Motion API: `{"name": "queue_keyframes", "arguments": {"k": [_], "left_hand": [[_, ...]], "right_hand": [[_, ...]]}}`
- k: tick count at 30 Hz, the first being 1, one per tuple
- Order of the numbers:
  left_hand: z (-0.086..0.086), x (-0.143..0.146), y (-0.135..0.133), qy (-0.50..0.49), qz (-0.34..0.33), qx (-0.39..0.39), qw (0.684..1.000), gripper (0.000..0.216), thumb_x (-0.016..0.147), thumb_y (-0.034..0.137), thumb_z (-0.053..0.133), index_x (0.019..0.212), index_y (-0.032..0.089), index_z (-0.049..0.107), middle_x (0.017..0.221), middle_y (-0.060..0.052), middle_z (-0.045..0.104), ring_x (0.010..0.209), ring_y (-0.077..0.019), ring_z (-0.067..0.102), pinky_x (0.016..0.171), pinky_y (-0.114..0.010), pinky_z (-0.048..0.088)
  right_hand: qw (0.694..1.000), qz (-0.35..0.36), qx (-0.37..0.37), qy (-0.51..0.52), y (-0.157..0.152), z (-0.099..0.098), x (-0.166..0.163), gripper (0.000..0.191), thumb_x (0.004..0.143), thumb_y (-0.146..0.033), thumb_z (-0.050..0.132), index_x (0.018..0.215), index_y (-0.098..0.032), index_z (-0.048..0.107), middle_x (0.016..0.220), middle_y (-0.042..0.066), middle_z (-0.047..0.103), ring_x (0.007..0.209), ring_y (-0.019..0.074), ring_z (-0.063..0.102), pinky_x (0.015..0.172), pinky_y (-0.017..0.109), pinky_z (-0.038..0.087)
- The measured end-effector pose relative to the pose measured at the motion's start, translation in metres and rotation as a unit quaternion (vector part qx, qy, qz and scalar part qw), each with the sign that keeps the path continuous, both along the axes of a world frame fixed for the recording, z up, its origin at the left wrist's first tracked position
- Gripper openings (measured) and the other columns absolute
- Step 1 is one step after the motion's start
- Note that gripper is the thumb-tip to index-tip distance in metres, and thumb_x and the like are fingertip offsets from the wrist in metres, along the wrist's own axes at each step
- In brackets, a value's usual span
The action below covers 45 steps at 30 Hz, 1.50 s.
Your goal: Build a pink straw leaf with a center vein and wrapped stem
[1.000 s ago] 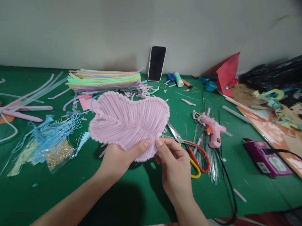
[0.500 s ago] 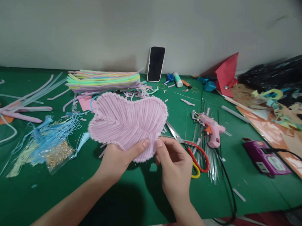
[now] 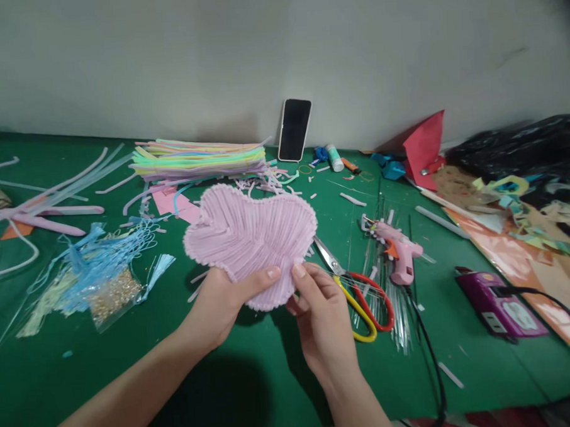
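A lilac, lobed piece made of pipe cleaners [image 3: 252, 234] is held up over the green table, its beaded-looking edge running all around. My left hand [image 3: 227, 298] grips its lower left side, thumb flat on the front and fingers hidden behind. At the lower right edge, my right hand [image 3: 319, 300] pinches it between thumb and fingers. Just right of that hand lie scissors [image 3: 364, 304] with red and yellow handles, their blades partly covered. A pink glue gun [image 3: 397, 249] rests farther right on thin clear strips.
Behind are a bundle of pastel pipe cleaners [image 3: 197, 157] and a phone [image 3: 294, 130] leaning on the wall. Blue tassels [image 3: 98, 259] and a bag of gold beads [image 3: 114, 299] lie left. At right sit a purple power strip [image 3: 501, 305] with a black cable and paper scraps [image 3: 525, 206].
The lilac piece has tilted and shifted slightly right and down, so it looks a little narrower. My right hand has moved slightly left, uncovering more of the yellow scissor handle.
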<state>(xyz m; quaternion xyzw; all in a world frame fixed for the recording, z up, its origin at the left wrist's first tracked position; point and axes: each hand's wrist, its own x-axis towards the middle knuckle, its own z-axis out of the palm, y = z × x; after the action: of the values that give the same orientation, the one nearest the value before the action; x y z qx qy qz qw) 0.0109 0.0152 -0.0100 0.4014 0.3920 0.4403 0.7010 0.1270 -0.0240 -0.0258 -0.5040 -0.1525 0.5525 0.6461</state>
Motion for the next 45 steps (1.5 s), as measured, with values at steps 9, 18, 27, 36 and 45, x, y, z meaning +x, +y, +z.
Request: {"name": "queue_keyframes", "arguments": {"k": [9, 18, 27, 36, 45], "left_hand": [[-0.007, -0.002, 0.001, -0.001, -0.006, -0.009, 1.000, 0.050, 0.073, 0.026, 0.078, 0.120, 0.021, 0.064, 0.107, -0.006, 0.074, 0.110, -0.0260, 0.065, 0.097, -0.039, 0.051], [-0.016, -0.003, -0.003, -0.013, -0.023, -0.043, 0.999, 0.056, 0.070, 0.024, 0.080, 0.123, 0.022, 0.063, 0.109, -0.008, 0.074, 0.118, -0.0292, 0.060, 0.102, -0.042, 0.047], [-0.016, -0.001, -0.004, -0.022, -0.030, -0.042, 0.998, 0.064, 0.072, 0.022, 0.080, 0.132, 0.025, 0.057, 0.119, -0.007, 0.071, 0.119, -0.0251, 0.060, 0.101, -0.036, 0.048], [-0.004, -0.009, 0.012, -0.019, 0.033, -0.040, 0.998, 0.055, 0.077, 0.024, 0.075, 0.129, 0.017, 0.061, 0.105, -0.010, 0.076, 0.105, -0.0273, 0.068, 0.093, -0.034, 0.054], [0.000, -0.013, 0.015, -0.051, -0.074, -0.141, 0.986, 0.064, 0.075, 0.017, 0.075, 0.135, 0.018, 0.054, 0.109, -0.012, 0.074, 0.085, -0.0271, 0.074, 0.079, -0.036, 0.060]], "right_hand": [[0.999, -0.004, 0.036, -0.007, 0.000, -0.008, 0.001, 0.026, 0.070, -0.041, 0.078, 0.073, -0.018, 0.068, 0.069, -0.002, 0.056, 0.056, 0.0080, 0.041, 0.050, 0.022, 0.034], [0.996, -0.020, 0.040, 0.081, 0.005, -0.002, 0.005, 0.022, 0.071, -0.039, 0.079, 0.080, -0.020, 0.071, 0.073, -0.001, 0.061, 0.062, 0.0099, 0.051, 0.057, 0.023, 0.042], [0.996, -0.080, 0.022, 0.018, 0.007, -0.007, 0.004, 0.027, 0.063, -0.040, 0.082, 0.068, -0.019, 0.067, 0.065, -0.004, 0.059, 0.055, 0.0074, 0.046, 0.054, 0.021, 0.042], [0.936, 0.247, -0.048, -0.244, -0.040, 0.025, 0.049, 0.030, 0.077, -0.045, 0.072, 0.096, -0.022, 0.071, 0.072, 0.002, 0.065, 0.060, 0.0132, 0.059, 0.047, 0.022, 0.047], [0.548, 0.146, 0.322, -0.758, 0.027, 0.051, 0.081, 0.009, 0.086, -0.020, 0.065, 0.090, -0.024, 0.072, 0.102, 0.008, 0.067, 0.093, 0.0223, 0.056, 0.077, 0.036, 0.049]]}}
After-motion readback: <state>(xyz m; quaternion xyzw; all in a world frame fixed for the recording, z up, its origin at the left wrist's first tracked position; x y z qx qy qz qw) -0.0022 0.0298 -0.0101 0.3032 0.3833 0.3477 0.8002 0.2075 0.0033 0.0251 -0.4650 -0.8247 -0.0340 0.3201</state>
